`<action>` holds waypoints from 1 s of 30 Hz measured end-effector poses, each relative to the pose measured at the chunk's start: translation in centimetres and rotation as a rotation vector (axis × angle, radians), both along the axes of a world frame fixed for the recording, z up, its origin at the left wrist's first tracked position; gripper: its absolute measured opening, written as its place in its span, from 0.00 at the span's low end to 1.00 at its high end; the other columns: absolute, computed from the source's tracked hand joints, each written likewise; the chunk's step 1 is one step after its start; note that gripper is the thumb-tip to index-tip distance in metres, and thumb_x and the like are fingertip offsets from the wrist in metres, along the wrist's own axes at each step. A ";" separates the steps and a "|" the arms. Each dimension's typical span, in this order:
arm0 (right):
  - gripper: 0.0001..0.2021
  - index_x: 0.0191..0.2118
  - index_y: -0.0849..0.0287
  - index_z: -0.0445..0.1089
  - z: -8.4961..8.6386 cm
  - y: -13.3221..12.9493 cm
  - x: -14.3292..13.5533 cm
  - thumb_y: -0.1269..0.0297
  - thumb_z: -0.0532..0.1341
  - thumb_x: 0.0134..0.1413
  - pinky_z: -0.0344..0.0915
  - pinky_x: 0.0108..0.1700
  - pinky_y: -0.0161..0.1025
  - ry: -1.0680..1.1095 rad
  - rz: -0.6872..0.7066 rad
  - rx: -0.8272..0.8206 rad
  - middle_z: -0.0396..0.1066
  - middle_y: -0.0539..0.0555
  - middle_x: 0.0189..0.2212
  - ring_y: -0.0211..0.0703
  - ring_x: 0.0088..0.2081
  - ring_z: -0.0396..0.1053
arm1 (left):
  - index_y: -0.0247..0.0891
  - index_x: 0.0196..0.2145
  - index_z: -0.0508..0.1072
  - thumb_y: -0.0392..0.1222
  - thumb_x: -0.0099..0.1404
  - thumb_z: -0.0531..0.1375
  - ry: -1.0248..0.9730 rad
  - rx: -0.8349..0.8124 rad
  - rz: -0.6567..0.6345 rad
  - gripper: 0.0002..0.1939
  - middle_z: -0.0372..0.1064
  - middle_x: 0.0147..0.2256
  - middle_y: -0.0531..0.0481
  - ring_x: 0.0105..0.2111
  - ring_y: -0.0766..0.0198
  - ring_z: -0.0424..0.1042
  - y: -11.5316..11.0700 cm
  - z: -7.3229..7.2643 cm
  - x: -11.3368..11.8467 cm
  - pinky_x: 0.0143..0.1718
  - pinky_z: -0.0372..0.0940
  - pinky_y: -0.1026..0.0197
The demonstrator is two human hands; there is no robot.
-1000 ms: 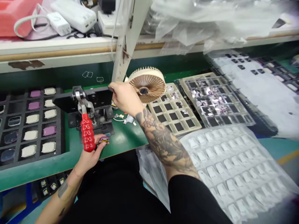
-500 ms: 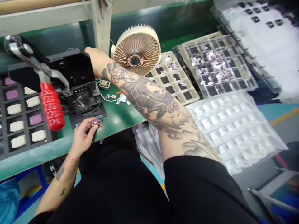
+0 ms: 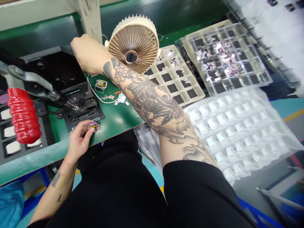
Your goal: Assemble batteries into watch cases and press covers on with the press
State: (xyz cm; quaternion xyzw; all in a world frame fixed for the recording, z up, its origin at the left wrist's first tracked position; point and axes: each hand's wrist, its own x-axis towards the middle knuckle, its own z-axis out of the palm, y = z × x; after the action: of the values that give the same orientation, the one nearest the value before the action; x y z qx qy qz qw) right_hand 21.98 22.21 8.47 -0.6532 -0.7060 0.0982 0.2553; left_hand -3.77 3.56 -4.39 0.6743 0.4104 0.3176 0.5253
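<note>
My left hand pinches a small purple watch-like casing between thumb and fingers, its open side showing a yellow part inside. It is just over the bench edge, in front of a black clamp press with a red ribbed handle. My right hand reaches across to the back of the press, beside its black plate. That hand looks curled, knuckles up; its fingertips and anything in them are hidden. Another small casing with a yellow part lies on the green bench below my right wrist.
A beige fan stands behind my right forearm. Compartment trays with small shiny pieces are to the right, near a white blister sheet. Several small scraps and a white cable lie by the press. A black foam tray holds pale casings at left.
The view has shifted, so the press and foam tray sit further left. My right hand appears more curled and a little further over the black plate. My left hand still holds the purple casing.
</note>
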 end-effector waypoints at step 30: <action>0.11 0.49 0.53 0.78 -12.2 -18.5 0.7 0.52 0.63 0.75 0.82 0.48 0.45 0.779 -0.439 0.317 0.83 0.57 0.46 0.47 0.42 0.84 | 0.42 0.56 0.76 0.44 0.79 0.64 -0.037 -0.031 0.003 0.11 0.84 0.46 0.45 0.43 0.56 0.87 -0.2 1.0 0.9 0.48 0.82 0.55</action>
State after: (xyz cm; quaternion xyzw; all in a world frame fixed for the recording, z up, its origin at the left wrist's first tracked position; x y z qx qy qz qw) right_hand 22.71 3.68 -3.72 -0.6546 -0.4091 0.1705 0.6124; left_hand -2.84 3.32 -3.42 0.6594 0.4067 0.3243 0.5428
